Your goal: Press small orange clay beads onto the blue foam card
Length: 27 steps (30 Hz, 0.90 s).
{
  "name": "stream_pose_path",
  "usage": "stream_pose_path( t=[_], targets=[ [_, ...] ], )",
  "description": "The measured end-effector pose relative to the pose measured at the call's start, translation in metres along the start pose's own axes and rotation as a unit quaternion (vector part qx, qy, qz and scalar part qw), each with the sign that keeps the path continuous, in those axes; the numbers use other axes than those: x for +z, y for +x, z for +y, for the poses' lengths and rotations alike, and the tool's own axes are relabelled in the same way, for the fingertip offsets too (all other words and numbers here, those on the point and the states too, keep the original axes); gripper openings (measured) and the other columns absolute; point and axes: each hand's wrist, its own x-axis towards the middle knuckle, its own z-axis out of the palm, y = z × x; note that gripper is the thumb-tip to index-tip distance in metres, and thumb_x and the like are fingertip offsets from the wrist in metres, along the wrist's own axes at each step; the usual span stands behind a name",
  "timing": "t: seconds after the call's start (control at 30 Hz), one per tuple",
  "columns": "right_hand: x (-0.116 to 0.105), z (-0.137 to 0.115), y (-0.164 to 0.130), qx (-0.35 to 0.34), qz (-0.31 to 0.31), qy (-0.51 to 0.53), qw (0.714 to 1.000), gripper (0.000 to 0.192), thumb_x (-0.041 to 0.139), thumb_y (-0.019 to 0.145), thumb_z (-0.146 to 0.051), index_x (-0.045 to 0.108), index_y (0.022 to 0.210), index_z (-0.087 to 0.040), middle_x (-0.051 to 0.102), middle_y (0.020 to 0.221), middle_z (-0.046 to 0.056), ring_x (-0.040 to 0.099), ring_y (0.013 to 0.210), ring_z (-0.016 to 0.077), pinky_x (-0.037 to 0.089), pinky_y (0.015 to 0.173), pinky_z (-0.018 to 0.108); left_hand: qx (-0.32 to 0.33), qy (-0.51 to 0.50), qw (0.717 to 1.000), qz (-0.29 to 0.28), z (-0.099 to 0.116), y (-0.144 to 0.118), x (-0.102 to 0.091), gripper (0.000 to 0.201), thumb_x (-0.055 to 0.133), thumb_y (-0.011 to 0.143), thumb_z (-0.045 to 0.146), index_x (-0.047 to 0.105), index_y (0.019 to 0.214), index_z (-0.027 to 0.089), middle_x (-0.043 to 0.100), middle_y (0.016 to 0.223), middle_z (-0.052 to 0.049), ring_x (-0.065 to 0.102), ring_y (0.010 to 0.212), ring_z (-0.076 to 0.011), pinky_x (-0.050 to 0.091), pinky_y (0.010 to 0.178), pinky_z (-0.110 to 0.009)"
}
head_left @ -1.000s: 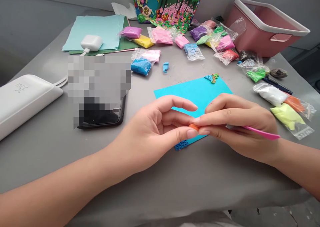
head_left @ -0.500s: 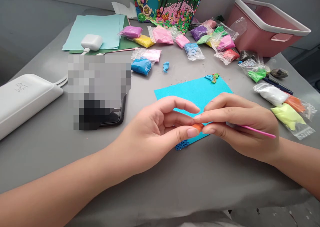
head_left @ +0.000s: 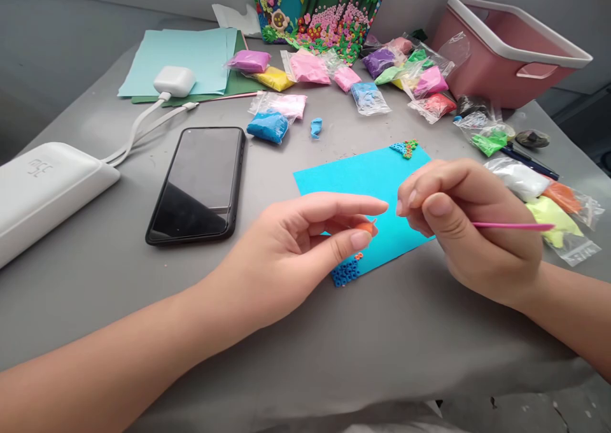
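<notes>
From my head feed, left hand has the orange clay pinched between thumb and curled fingers, index stretched out above; clay is held up over the blue card. Right hand is curled round the pink tool, one end poking out past the thumb; I can't tell if its fingertips hold anything else. Hands near each other, not touching. I see blue rings and orange bits at the card's near corner, phone lying to its left
</notes>
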Motion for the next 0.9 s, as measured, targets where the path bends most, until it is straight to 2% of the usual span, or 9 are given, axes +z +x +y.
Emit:
stream_pose_path(
  t=[0.13,0.27,0.4,0.5,0.63,0.7,0.8,0.9],
  targets=[
    [-0.0013,0.0018,-0.0014,0.049,-0.038,0.018,0.998,0.026,0.052,0.102,-0.042,0.055,0.083,-0.025,0.051,0.072,0.0,0.046,0.062,0.0144,0.04,0.055,0.032,-0.012,0.009,0.999,0.045,0.0031,0.0012,0.0008,0.011,0.079,0.085,0.026,0.081,0.096,0.029,0.082,0.093,0.007,0.076,0.09,-0.0106,0.06,0.076,-0.012],
    [-0.0006,-0.0003,0.0002,0.049,-0.076,-0.024,0.996,0.024,0.058,0.1,-0.04,0.054,0.083,-0.024,0.052,0.069,-0.001,0.045,0.058,0.0127,0.038,0.051,0.03,-0.016,0.015,0.998,0.053,0.0051,0.0016,0.0002,0.01,0.079,0.085,0.03,0.08,0.095,0.028,0.082,0.089,0.008,0.076,0.086,-0.0095,0.059,0.072,-0.01],
    [0.0001,-0.0028,0.0033,0.024,-0.096,-0.086,0.991,0.014,0.056,0.1,-0.03,0.059,0.089,-0.022,0.061,0.073,-0.001,0.051,0.06,0.0119,0.043,0.052,0.026,-0.025,0.02,0.998,0.054,0.0035,0.0005,-0.0006,0.011,0.079,0.085,0.033,0.08,0.095,0.029,0.082,0.088,0.008,0.075,0.085,-0.0085,0.058,0.073,-0.009],
    [-0.0009,-0.003,0.0051,0.005,-0.114,-0.123,0.986,0.017,0.051,0.102,-0.026,0.061,0.089,-0.022,0.065,0.073,0.0,0.057,0.062,0.012,0.047,0.056,0.025,-0.024,0.022,0.998,0.054,0.0021,0.0002,-0.0014,0.013,0.078,0.086,0.036,0.079,0.097,0.03,0.082,0.092,0.008,0.075,0.087,-0.0097,0.058,0.075,-0.011],
    [-0.0026,-0.0011,0.006,-0.027,-0.135,-0.176,0.975,0.021,0.064,0.096,-0.031,0.062,0.078,-0.021,0.065,0.064,-0.002,0.05,0.052,0.0092,0.042,0.052,0.023,-0.027,0.044,0.997,0.056,0.001,0.0004,-0.0029,0.016,0.077,0.086,0.038,0.079,0.099,0.028,0.082,0.095,0.004,0.076,0.09,-0.0154,0.06,0.078,-0.019],
    [-0.003,0.0003,0.0059,-0.042,-0.134,-0.198,0.97,0.016,0.067,0.095,-0.029,0.065,0.082,-0.021,0.068,0.067,-0.001,0.051,0.052,0.0091,0.043,0.052,0.024,-0.026,0.048,0.997,0.056,0.0003,0.0007,-0.0034,0.017,0.077,0.086,0.039,0.079,0.1,0.029,0.082,0.096,0.004,0.076,0.091,-0.0165,0.061,0.079,-0.021],
    [-0.0039,0.0014,0.0057,-0.068,-0.135,-0.222,0.963,0.011,0.062,0.097,-0.023,0.069,0.088,-0.021,0.072,0.072,0.0,0.058,0.057,0.0103,0.044,0.055,0.024,-0.024,0.041,0.997,0.053,-0.0008,0.0011,-0.0035,0.016,0.077,0.086,0.039,0.079,0.099,0.029,0.082,0.094,0.005,0.076,0.09,-0.0153,0.061,0.078,-0.019],
    [-0.0049,0.0015,0.006,-0.073,-0.14,-0.237,0.959,0.019,0.066,0.096,-0.029,0.066,0.079,-0.021,0.067,0.063,-0.002,0.053,0.052,0.0094,0.041,0.052,0.024,-0.025,0.031,0.998,0.053,-0.0012,0.0015,-0.0033,0.014,0.078,0.086,0.037,0.08,0.098,0.03,0.081,0.093,0.007,0.075,0.088,-0.0113,0.059,0.076,-0.013]
  ],
)
